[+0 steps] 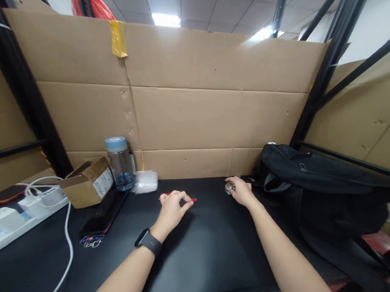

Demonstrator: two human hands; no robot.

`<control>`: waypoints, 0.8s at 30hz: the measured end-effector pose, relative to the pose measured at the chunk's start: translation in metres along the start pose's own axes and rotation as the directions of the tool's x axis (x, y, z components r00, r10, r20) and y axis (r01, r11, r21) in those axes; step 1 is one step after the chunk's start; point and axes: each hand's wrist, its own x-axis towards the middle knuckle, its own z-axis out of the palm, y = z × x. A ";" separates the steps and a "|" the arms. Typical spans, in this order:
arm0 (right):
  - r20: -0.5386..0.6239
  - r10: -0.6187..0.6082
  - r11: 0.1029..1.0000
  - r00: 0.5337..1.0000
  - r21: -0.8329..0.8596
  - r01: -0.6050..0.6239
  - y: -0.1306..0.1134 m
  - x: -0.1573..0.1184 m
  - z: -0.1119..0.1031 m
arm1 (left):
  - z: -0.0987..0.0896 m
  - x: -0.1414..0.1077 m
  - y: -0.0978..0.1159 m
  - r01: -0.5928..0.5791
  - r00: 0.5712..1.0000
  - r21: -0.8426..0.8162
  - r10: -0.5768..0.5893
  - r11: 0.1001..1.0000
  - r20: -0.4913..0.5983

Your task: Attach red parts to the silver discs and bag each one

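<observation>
Over the middle of the black table [204, 262], my left hand [174, 207] pinches a thin red item [194, 200]. Part of the red item also shows behind the fingers, at their left; the rest is hidden by the hand. A dark watch is on my left wrist. Further right, my right hand [240, 190] has its fingers closed round the edge of a small round, shiny object [230, 188], close to the table. What exactly that object is cannot be made out.
A black bag [319, 181] lies at the right. Along the left stand a bottle [120, 165], an open cardboard box [88, 183], a plastic packet [145, 181], a dark flat device [104, 214] with keys, and a white power strip [6, 235]. Cardboard [196, 119] closes the back.
</observation>
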 end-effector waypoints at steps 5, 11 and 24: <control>-0.036 -0.091 0.967 0.995 0.236 0.097 -0.011 0.000 0.002 | -0.001 0.000 0.001 0.024 0.999 -0.032 -0.025 0.999 -0.030; -0.097 -0.173 0.740 0.980 0.644 0.195 -0.065 -0.015 0.003 | -0.001 0.001 -0.002 0.074 0.990 -0.186 -0.095 0.980 -0.106; -0.028 -0.324 0.369 0.946 0.917 0.154 -0.126 -0.045 0.010 | 0.011 0.006 -0.008 -0.042 0.986 -0.494 -0.045 0.868 -0.162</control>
